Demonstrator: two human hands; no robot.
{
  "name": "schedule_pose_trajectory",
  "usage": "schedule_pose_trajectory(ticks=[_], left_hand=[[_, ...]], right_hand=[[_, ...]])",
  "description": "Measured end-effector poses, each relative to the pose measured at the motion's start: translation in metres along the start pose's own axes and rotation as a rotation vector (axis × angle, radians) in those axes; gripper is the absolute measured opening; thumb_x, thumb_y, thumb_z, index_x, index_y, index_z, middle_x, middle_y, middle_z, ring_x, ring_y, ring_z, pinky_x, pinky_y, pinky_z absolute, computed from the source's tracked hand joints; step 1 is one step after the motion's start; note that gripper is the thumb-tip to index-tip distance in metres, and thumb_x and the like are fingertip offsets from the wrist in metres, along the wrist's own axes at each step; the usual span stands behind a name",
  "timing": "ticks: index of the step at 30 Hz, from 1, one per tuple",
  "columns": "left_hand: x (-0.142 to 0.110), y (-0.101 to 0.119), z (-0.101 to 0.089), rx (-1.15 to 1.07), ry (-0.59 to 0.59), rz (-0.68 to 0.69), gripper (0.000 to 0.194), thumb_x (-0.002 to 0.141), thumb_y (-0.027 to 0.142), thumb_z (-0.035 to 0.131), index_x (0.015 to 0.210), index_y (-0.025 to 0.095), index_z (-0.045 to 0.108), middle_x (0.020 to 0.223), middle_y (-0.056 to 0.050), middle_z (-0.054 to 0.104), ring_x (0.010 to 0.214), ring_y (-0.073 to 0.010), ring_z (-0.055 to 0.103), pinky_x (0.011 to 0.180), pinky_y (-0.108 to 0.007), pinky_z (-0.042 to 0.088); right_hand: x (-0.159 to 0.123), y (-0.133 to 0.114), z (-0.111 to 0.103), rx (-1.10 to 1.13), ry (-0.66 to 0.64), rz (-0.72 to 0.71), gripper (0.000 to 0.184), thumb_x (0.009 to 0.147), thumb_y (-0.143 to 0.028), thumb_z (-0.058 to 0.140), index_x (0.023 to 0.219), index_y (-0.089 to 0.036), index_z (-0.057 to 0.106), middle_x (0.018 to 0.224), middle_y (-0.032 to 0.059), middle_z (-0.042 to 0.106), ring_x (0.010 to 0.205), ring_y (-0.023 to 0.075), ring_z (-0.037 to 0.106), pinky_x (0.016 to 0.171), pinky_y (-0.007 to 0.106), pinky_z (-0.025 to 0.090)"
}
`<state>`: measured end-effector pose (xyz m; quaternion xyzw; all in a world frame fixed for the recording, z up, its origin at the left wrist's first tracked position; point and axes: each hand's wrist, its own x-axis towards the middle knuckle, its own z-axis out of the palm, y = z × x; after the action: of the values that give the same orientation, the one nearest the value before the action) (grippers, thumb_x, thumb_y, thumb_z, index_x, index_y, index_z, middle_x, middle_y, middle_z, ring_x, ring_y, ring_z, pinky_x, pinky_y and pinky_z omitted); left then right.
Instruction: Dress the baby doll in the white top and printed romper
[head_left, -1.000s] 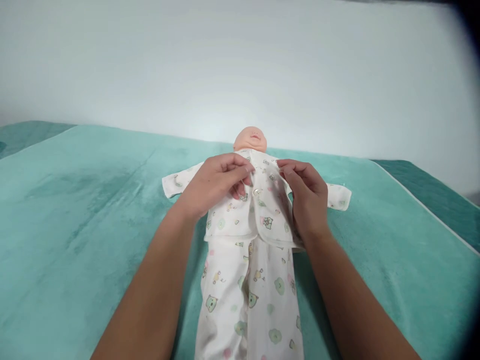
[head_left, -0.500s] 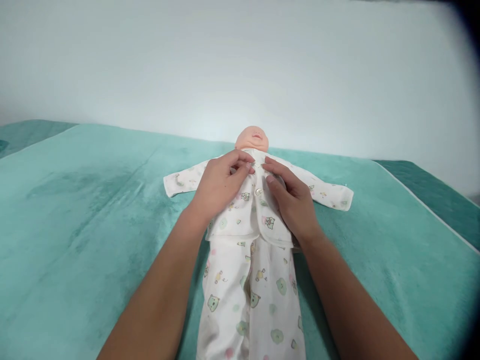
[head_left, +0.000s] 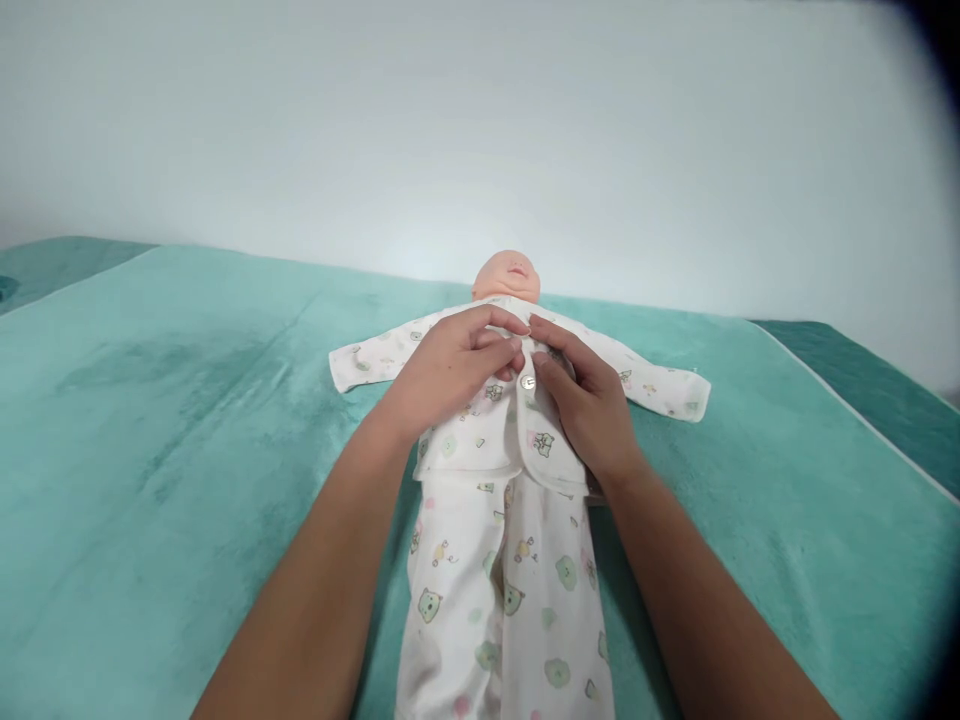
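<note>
A baby doll (head_left: 507, 274) lies on its back, dressed in a white jacket (head_left: 469, 455) printed with small animals and matching trousers (head_left: 465, 560). My left hand (head_left: 465, 360) is at the upper chest, its fingers curled closed on the jacket's front edge. Opposite it, my right hand (head_left: 589, 395) pinches the other front edge, thumb below the index finger. The two index fingertips nearly meet below the collar. Just under them a round button (head_left: 528, 382) shows on the front strip. Whatever lies between the fingertips is hidden.
A turquoise plush cover (head_left: 187, 480) spreads under the doll. Its white-edged border meets darker green padding (head_left: 862, 390) at the right. Behind stands a plain pale wall (head_left: 450, 120). Both jacket sleeves stretch out sideways, the right one ending in a cuff (head_left: 694, 397).
My left hand has shifted right along the chest, bringing its fingertips close to my right fingers. The button and front strip have moved slightly right. My right hand stays nearly in place.
</note>
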<state>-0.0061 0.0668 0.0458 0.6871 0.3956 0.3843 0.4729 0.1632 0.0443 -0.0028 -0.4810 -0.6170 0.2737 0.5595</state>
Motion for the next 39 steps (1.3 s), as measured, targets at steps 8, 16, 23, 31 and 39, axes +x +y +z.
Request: schedule_pose_trajectory(ticks=[8,16,23,31,39], left_hand=[[0.003,-0.005,0.004,0.040,0.125,0.042,0.017,0.089,0.031,0.055,0.100,0.023,0.066,0.080,-0.001,0.067,0.073,-0.0140,0.061,0.061,-0.025,0.047],[0.014,-0.021,0.005,0.357,0.386,0.199,0.019,0.091,0.025,0.049,0.100,0.024,0.066,0.112,-0.003,0.069,0.105,-0.0200,0.060,0.093,-0.035,0.049],[0.019,-0.031,0.006,0.457,0.250,0.305,0.036,0.100,0.026,0.035,0.125,0.026,0.061,0.139,-0.002,0.061,0.134,-0.0190,0.048,0.115,-0.038,0.036],[0.025,-0.036,0.006,0.458,0.172,0.255,0.043,0.103,0.038,0.032,0.136,0.024,0.055,0.145,-0.005,0.056,0.138,-0.0199,0.045,0.116,-0.038,0.035],[0.033,-0.038,0.002,0.443,0.180,0.223,0.041,0.102,0.037,0.033,0.135,0.025,0.055,0.142,-0.004,0.058,0.135,-0.0213,0.046,0.113,-0.040,0.038]], right_hand=[[0.001,0.003,0.000,-0.011,0.005,0.004,0.032,0.089,-0.025,0.062,0.119,-0.031,0.070,0.142,-0.0011,0.060,0.137,0.0213,0.050,0.120,0.045,0.035],[0.001,0.004,-0.001,-0.064,-0.048,-0.001,0.041,0.088,-0.034,0.066,0.129,-0.033,0.063,0.149,-0.0005,0.053,0.141,0.0229,0.044,0.122,0.049,0.031],[0.003,0.007,-0.001,-0.111,-0.087,-0.046,0.044,0.091,-0.040,0.062,0.134,-0.034,0.061,0.152,-0.0007,0.049,0.144,0.0240,0.041,0.123,0.051,0.028],[0.003,0.009,-0.002,-0.128,-0.105,-0.045,0.039,0.093,-0.037,0.061,0.131,-0.037,0.064,0.153,-0.0032,0.048,0.145,0.0229,0.038,0.123,0.049,0.028],[0.002,0.005,-0.002,-0.121,-0.105,-0.031,0.039,0.093,-0.043,0.060,0.131,-0.036,0.064,0.152,-0.0020,0.050,0.144,0.0241,0.040,0.122,0.050,0.029]])
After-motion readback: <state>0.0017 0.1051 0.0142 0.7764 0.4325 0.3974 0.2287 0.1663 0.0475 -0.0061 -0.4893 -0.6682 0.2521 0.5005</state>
